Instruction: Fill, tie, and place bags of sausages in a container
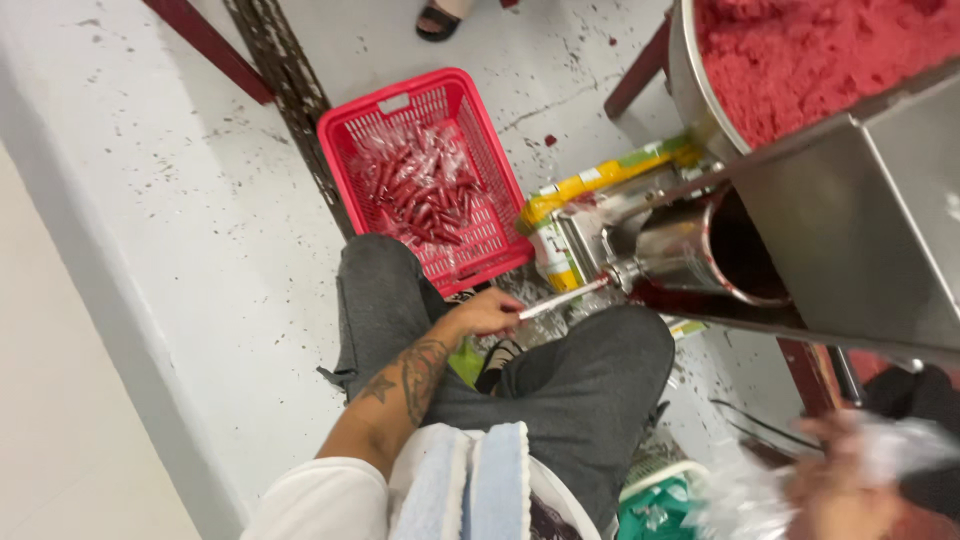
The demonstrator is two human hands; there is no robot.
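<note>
1. Speckled white floor (230, 200) all around, with dark red flecks on it, and a pale wall running along the left edge.
2. Red plastic basket (345, 135) sits on the floor just past the person's knees, with a pile of small clear-wrapped red sticks (420, 190) lying in it.
3. Person is seated, grey trousers (580, 380), legs bent under the machine.
4. Left hand (487, 312) (tattooed forearm) is closed around the near end of a thin clear tube (562, 299) that's slipped onto the metal nozzle (625, 272) of the steel filling machine (860, 230).
5. So the tube is held up in the air between the hand and the nozzle, above the knees, tilted slightly up toward the machine.
6. Big steel hopper (690, 80) at top right is full of pink-red ground paste (820, 50).
7. Right hand (840, 480) is down in the bottom right corner, blurred, up against a crumpled clear plastic bag (900, 445); can't tell if it's actually gripping it or just open against it.
8. Yellow-and-green packet (600, 178) is tucked in behind the nozzle.
9. Someone else's sandalled foot (440, 18) shows at the very top.
</note>
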